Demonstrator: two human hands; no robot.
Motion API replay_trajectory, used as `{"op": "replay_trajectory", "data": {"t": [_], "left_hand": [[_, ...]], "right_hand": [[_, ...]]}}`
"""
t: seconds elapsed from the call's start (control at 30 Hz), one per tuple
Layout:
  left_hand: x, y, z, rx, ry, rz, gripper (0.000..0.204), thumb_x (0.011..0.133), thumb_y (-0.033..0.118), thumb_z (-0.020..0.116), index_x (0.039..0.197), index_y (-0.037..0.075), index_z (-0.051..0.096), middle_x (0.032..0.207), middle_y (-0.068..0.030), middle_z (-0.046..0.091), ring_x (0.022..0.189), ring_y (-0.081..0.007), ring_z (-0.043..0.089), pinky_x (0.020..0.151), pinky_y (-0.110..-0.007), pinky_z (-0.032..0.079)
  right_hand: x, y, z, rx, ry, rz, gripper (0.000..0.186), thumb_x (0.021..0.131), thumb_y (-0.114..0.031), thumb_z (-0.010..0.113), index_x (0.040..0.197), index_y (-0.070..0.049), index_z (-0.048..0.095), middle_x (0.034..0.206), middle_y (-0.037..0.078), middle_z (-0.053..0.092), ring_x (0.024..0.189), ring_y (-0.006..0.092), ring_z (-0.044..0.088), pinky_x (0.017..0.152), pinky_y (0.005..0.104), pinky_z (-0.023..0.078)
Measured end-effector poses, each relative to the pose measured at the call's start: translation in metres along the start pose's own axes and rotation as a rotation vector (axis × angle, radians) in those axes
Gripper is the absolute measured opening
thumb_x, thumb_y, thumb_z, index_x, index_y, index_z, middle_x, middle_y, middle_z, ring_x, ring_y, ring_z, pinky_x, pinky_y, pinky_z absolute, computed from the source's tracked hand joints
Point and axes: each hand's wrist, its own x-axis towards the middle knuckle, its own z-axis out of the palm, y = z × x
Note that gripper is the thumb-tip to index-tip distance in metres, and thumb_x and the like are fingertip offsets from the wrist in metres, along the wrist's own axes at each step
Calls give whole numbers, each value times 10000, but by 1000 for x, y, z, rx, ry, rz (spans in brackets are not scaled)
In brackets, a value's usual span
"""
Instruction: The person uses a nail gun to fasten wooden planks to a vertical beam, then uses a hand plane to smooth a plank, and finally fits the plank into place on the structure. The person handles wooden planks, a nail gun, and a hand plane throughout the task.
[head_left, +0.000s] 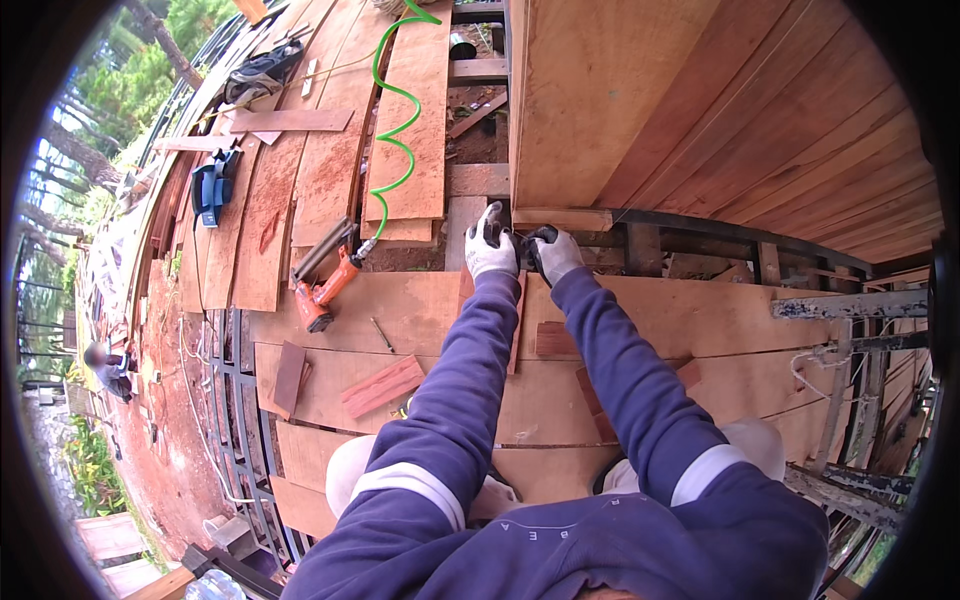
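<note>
Left hand (pixel 492 250) and right hand (pixel 553 254): 2, gloved, fingers bent, near each other; whether either pinches anything cannot be told. Wood strip (pixel 563 219): just ahead of the right hand, along the foot of the wood panelling (pixel 600 110), which blocks the space forward and right. Nail gun (pixel 320 292): orange, left of the left hand, green coiled hose (pixel 385 215) attached. Plank deck (pixel 545 395): beneath the forearms, bearing reddish offcuts (pixel 382 387). Power tool (pixel 211 188): blue, farther left.

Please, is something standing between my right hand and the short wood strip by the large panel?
Nothing visible stands between your right hand and the short wood strip; the hand is close to its near edge. I cannot tell whether they touch.
</note>
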Motion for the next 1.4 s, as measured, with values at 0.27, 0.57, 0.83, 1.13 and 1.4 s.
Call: {"op": "replay_trajectory", "data": {"t": [0.27,0.57,0.83,1.13,1.4], "left_hand": [[7,-20,-7,-129,-74,221,448,713,-85,528,1076,101,715,1042,-113,643,1041,-265,606,955,-329,473],[1,-25,-5,201,-155,13,306,784,179,700,1070,90,639,1069,-130,661,1023,-291,631,919,-369,493],[-2,-34,2,167,-108,91,276,789,192,704,1043,92,660,1023,-115,672,981,-296,639,887,-377,504],[8,-48,15,-28,-51,28,193,796,87,676,986,60,692,960,-110,686,903,-264,662,849,-343,515],[3,-41,13,-265,-58,-127,127,843,8,638,965,17,672,874,-86,713,803,-134,659,784,-265,519]], "right_hand": [[-9,-26,-7,10,-15,55,205,869,-189,612,973,-38,705,923,190,700,870,335,669,783,402,513],[-4,-24,-3,27,-25,-21,184,854,-183,625,941,-42,706,886,174,700,838,317,675,778,388,520],[-10,-55,-23,-72,-65,-100,196,847,-192,636,940,-27,688,904,198,691,875,361,665,790,410,517],[-18,-65,-35,-24,-37,-241,210,853,-146,622,1038,-52,654,1019,194,678,963,359,644,859,405,506],[-19,-59,-13,-7,45,-258,239,875,-119,614,1103,-66,660,1049,176,689,978,331,663,868,387,515]]}}
